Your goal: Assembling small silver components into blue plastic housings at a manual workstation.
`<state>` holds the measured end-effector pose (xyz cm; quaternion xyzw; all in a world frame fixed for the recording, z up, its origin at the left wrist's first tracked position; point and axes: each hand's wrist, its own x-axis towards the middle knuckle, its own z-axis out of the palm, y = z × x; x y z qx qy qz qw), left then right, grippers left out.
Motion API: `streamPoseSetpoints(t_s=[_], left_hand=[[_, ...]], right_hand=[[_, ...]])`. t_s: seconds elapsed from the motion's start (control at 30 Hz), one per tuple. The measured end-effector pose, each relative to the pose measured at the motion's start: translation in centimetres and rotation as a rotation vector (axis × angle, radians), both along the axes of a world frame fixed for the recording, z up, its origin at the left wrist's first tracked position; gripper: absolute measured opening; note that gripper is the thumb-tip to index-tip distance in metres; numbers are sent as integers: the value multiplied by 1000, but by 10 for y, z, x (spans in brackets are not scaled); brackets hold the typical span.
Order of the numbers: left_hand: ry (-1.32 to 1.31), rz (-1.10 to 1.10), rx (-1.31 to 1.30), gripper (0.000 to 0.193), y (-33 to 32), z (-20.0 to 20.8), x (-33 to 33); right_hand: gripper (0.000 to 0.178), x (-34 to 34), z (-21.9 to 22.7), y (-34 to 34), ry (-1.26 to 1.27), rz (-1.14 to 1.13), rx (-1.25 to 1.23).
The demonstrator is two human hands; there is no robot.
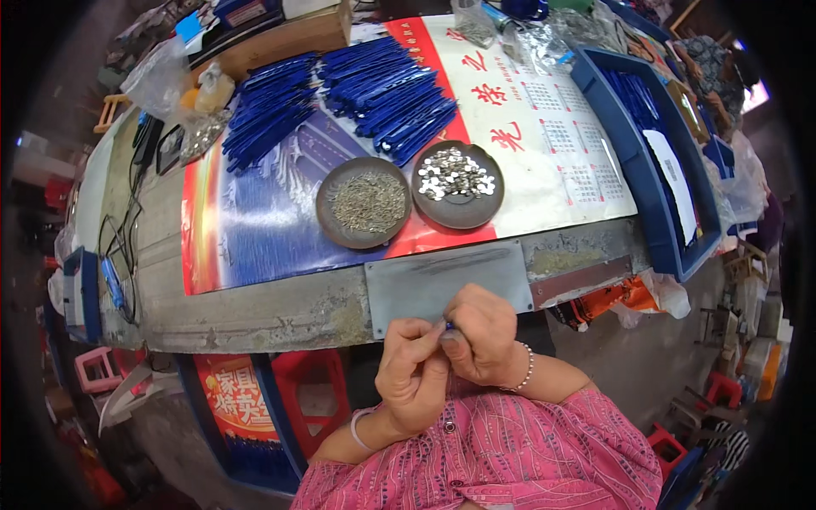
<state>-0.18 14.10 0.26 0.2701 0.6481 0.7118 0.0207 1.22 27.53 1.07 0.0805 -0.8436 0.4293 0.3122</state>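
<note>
Both of my hands meet in front of the table edge, over a flat metal plate. My left hand is closed, thumb and fingers pinched together. My right hand is closed against it. A bit of a small blue piece shows between the fingertips; the rest is hidden. Beyond the hands sit two round dark dishes. The left dish holds many tiny grey metal pins. In the right dish lie shiny silver discs. Slender blue metallic pieces are heaped behind them.
A printed calendar sheet covers much of the table. A blue bin with more blue pieces stands at the right. Plastic bags and a cable lie at left. Below are a blue crate and a red stool.
</note>
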Motion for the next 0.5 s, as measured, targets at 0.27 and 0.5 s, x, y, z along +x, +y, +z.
streamPoseSetpoints(t_s=[0.27,0.5], left_hand=[[-154,-79,54,20,-3,-7,7],[-167,-114,132,23,6,-10,8]], right_hand=[[29,4,-13,7,-21,88,-192],[43,14,14,-2,80,11,-385]])
